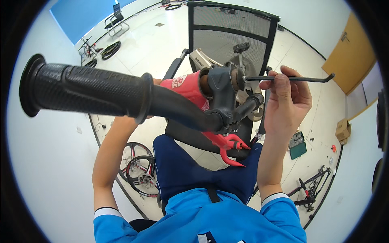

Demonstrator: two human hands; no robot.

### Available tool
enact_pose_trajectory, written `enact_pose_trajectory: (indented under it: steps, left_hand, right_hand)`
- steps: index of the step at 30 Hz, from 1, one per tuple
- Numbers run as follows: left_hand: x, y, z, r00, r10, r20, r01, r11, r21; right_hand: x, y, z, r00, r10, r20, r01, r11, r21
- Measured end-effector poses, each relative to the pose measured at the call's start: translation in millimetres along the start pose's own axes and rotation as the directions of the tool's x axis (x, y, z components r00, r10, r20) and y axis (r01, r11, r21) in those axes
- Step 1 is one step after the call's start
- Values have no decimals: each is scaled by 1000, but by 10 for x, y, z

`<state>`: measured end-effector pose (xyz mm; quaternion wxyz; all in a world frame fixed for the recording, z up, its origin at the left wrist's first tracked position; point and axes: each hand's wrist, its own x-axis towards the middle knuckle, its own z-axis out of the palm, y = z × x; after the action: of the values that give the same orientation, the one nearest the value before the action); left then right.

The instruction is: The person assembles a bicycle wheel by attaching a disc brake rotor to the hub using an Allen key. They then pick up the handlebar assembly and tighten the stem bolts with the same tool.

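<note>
My right hand (287, 91) is closed, thumb and fingers pinching a black hex key (308, 79). The key's long arm points left and its tip meets the end of the steerer tube (238, 79). Around that tube sits a black stem (222, 87), clamping a black handlebar (182, 113). A ribbed black grip (89, 89) reaches out to the left. The red bicycle frame (188, 87) and red fork (227, 148) lie across above my lap. My left forearm (108, 166) rises behind the grip; the bar and frame hide that hand's fingers.
A black mesh chair (231, 34) faces me, a silver frame and crank with pedal (242, 47) on it. Bicycle wheels (139, 172) lean at lower left. At right are a green case (298, 150), a cardboard box (343, 129) and a black frame (310, 190).
</note>
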<state>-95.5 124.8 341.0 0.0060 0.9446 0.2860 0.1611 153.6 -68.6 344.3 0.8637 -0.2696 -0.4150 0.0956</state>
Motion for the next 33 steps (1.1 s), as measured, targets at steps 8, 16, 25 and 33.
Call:
enact_pose_trajectory:
  steps: [8, 16, 25, 33]
  left_hand:
    - [215, 435, -176, 994, -104, 18, 102, 993, 58]
    - [204, 384, -139, 998, -28, -64, 28, 1000, -14]
    - [221, 256, 5, 989, 51, -138, -61, 995, -73]
    - [193, 6, 161, 984, 104, -146, -104, 995, 3]
  right_hand:
    - [31, -1, -134, 997, -76, 15, 74, 989, 127]
    - [106, 26, -3, 999, -30, -38, 33, 997, 74]
    - [84, 123, 35, 997, 36, -62, -13, 945, 327]
    - [142, 166, 78, 984, -178, -8, 177, 980, -87]
